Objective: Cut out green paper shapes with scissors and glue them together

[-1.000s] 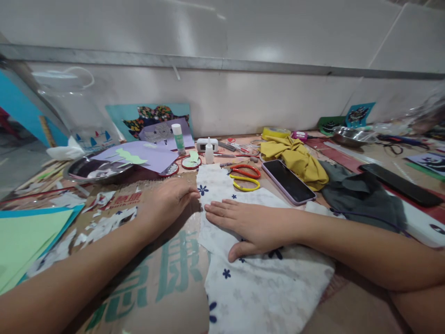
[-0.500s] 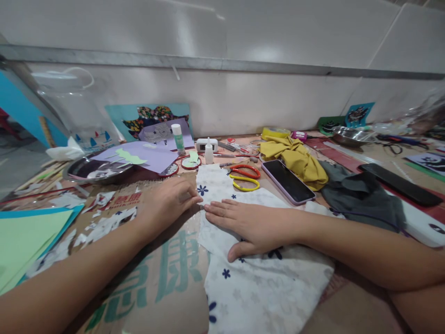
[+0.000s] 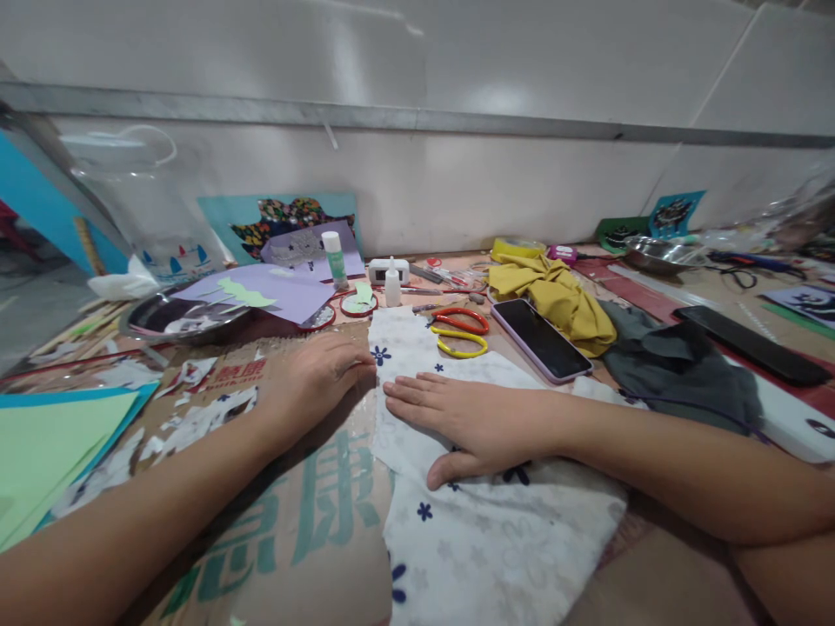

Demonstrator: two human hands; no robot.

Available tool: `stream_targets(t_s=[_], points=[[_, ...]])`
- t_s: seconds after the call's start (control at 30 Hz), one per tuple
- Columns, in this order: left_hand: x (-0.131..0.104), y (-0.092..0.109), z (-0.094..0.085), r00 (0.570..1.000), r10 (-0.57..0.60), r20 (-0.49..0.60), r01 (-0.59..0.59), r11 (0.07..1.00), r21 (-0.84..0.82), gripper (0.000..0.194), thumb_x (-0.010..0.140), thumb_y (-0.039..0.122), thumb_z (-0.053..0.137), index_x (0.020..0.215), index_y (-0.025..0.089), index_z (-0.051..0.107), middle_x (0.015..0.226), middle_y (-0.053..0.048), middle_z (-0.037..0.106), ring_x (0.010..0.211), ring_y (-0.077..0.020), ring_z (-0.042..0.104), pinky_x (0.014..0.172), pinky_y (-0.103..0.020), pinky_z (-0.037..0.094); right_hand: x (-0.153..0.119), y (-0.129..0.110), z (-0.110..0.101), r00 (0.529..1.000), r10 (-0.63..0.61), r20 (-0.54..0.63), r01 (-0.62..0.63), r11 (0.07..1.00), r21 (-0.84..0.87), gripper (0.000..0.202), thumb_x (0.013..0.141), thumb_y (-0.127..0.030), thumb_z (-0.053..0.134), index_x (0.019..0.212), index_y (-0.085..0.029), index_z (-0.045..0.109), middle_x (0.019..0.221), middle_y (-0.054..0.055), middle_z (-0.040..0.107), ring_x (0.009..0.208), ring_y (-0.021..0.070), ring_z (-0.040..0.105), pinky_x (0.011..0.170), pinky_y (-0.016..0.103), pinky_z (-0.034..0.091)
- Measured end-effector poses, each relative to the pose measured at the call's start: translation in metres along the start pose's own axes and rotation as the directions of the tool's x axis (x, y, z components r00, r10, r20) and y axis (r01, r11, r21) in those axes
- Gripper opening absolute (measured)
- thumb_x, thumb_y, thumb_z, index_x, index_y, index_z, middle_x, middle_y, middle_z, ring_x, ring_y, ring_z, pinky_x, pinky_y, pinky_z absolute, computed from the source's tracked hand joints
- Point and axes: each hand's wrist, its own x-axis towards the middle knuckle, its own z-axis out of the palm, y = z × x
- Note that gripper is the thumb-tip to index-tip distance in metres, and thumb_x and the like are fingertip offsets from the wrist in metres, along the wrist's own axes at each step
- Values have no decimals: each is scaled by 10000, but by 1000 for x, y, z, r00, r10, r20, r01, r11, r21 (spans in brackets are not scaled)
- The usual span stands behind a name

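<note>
A white fabric with navy flowers lies over the cardboard in front of me. My right hand rests flat on it, fingers stretched to the left and thumb apart. At the fabric's left edge is my left hand, its thumb and fingers pinched together; what is between the fingertips, if anything, is too small to make out. Just beyond the right hand lie scissors with red and yellow handles, their blades hidden under or beside the fabric. White scraps are scattered left of my left hand.
Behind the fabric stand a small white bottle and a glue stick. To the right are a phone, a mustard cloth and a dark grey cloth. A metal bowl and green paper sheets lie left.
My left hand's pinched fingertips have shifted slightly away from me and left along the fabric edge. The right hand and the fabric look unmoved.
</note>
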Motion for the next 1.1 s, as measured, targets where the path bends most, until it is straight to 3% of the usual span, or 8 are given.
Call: stream_targets(t_s=[0.2,0.4,0.77,0.87,0.97,1.1], points=[[4,8,-5,999,-20,29,20,1000,8,163,944,267,586,897,206,729,925,-56,779,895,-234,704,843,-349,529,2,3,-3,999,21,-27,-20,999,40,925,954,-621,571,1594,-11,296,1666,252,228,1567,330,229,1282,459,208],[7,14,-6,987,-13,160,40,985,-165,152,850,179,558,906,202,697,946,-46,771,885,-216,708,826,-324,537,5,10,-4,989,145,-13,-144,988,47,946,969,-622,540,1612,-5,223,1678,267,106,1586,352,105,1287,513,156],[7,12,-4,985,-51,167,77,985,-152,142,849,204,582,893,214,716,967,-58,802,892,-243,737,823,-359,558,-10,-14,-14,994,-13,111,-8,983,184,1020,890,-610,675,1607,-15,259,1676,255,139,1581,343,159,1287,458,205],[6,9,-4,986,-32,163,57,987,-149,136,846,189,582,861,226,712,980,-42,810,924,-239,740,858,-365,560,-12,-21,-19,992,-43,115,17,976,219,980,882,-595,696,1597,-43,315,1674,228,214,1570,327,223,1280,420,231],[6,6,-4,988,12,153,11,989,-146,193,880,178,551,770,241,696,945,-2,821,888,-209,747,981,-393,529,-9,-23,-22,997,-45,60,33,982,185,841,932,-551,654,1563,-57,399,1644,221,322,1542,313,309,1274,415,242],[6,8,-6,990,10,143,0,997,-72,191,886,172,561,866,245,737,902,7,816,844,-200,743,1014,-388,518,1,-13,-18,996,82,-42,-79,994,69,860,954,-545,621,1567,-5,353,1663,267,229,1576,331,197,1280,474,206]])
